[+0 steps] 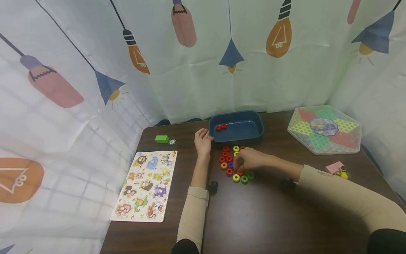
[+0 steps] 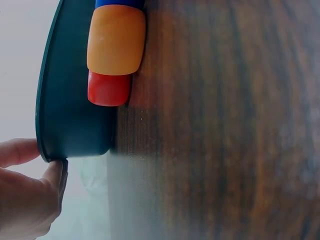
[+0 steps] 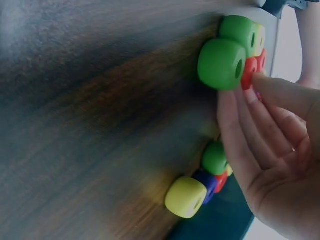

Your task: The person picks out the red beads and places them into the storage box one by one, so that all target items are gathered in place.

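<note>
At the left end of a dark blue tray [image 1: 242,131], my left hand [image 1: 203,143] holds the rim, thumb and finger at its corner in the left wrist view. Two red beads [image 1: 221,127] lie inside the tray. In front of it, chunky beads with holes, in red, yellow, green, orange and blue, sit in a loose cluster. Over the cluster's right side, my right hand [image 1: 250,158] reaches down. Its thumb and finger pinch a red bead [image 3: 249,74] in the right wrist view, beside two green beads [image 3: 222,65]. The hand hides part of the cluster.
An animal puzzle board [image 1: 147,187] lies at the left, with a green block [image 1: 162,139] and a small round disc [image 1: 172,141] behind it. At the right are a hexagonal game box [image 1: 325,130] and small pink and yellow items [image 1: 338,170]. A patterned curtain hangs behind the table.
</note>
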A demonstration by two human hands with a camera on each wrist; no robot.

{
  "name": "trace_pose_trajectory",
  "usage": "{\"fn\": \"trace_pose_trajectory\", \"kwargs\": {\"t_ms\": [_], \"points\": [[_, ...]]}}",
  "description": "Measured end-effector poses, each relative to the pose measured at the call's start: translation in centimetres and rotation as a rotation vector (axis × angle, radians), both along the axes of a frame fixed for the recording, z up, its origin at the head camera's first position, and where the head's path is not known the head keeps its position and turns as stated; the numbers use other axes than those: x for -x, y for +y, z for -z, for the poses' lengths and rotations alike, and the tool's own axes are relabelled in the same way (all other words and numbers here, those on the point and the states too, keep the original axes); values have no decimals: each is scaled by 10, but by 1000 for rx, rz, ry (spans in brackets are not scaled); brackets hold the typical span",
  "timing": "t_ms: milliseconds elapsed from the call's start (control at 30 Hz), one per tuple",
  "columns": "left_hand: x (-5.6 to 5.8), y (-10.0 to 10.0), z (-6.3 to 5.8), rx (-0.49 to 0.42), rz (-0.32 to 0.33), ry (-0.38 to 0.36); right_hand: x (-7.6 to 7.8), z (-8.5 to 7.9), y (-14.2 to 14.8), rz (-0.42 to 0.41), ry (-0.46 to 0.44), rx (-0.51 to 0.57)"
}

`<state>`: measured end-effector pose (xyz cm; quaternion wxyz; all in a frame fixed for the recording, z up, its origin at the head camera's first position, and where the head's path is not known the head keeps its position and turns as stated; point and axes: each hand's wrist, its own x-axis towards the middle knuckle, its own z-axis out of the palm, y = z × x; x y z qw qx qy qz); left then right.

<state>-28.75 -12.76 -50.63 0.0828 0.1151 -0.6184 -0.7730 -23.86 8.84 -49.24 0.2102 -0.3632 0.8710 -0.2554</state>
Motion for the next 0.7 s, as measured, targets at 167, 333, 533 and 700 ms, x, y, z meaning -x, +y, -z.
{"fn": "trace_pose_trajectory", "kwargs": {"t_ms": [167, 333, 533, 700], "points": [[-1, 3, 3, 23, -30, 21, 3, 5, 3, 32, -195, 54], [-1, 2, 3, 18, -35, 21, 13, -11, 3, 73, -347, 144], [0, -1, 1, 11, 11, -12, 47, -45, -1, 106, -428, 186], [-2, -4, -6, 4, 35, -29, 89, -65, -4, 109, -451, 170]]}}
